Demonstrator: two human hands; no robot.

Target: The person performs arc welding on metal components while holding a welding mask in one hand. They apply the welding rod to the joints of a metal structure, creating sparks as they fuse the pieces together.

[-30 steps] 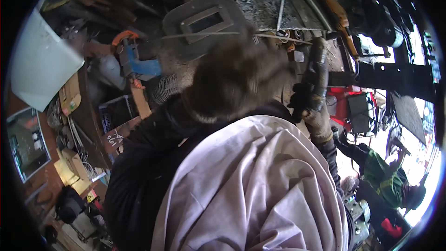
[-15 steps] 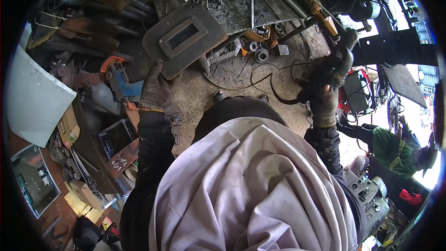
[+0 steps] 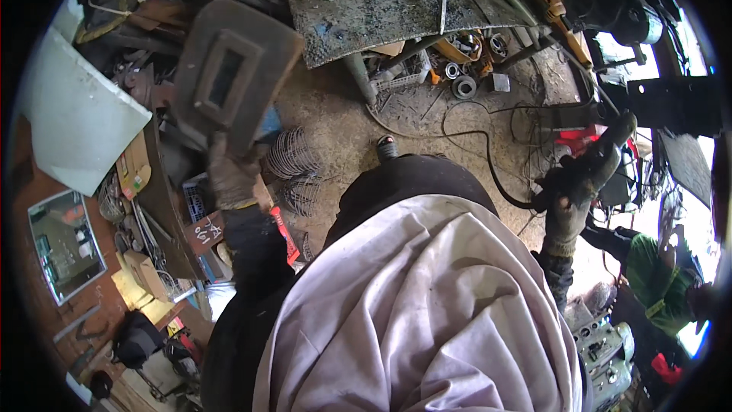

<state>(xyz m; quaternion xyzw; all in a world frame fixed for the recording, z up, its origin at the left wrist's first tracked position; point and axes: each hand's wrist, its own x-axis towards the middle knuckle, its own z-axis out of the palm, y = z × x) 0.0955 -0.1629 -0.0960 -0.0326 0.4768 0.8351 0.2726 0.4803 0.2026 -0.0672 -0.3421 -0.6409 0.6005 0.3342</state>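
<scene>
Dull brown-grey sheet, stiff and scuffed, is shaped into the welding mask (image 3: 263, 69), a round-cornered plate with a raised oblong frame set about a dark window (image 3: 223, 85). It is held up to the left of the desk (image 3: 366, 23), its lower end grasped by the gloved fingers of the left hand (image 3: 232, 177); how the grip is made behind it cannot be told. By the right hand (image 3: 564, 221), also in a grimy cloth glove, a grey tube-like holder (image 3: 608, 151) is clenched, with a thin rod (image 3: 606, 98) carried at its tip and a black, smooth cable (image 3: 494, 172) trailed in loops over the gritty floor (image 3: 324, 111). Ribbed wire coils (image 3: 293, 154) are stacked near the left hand. Compared with half a second ago, the mask has been drawn leftward and turned more upright, and the holder has been shifted outward and lower.
</scene>
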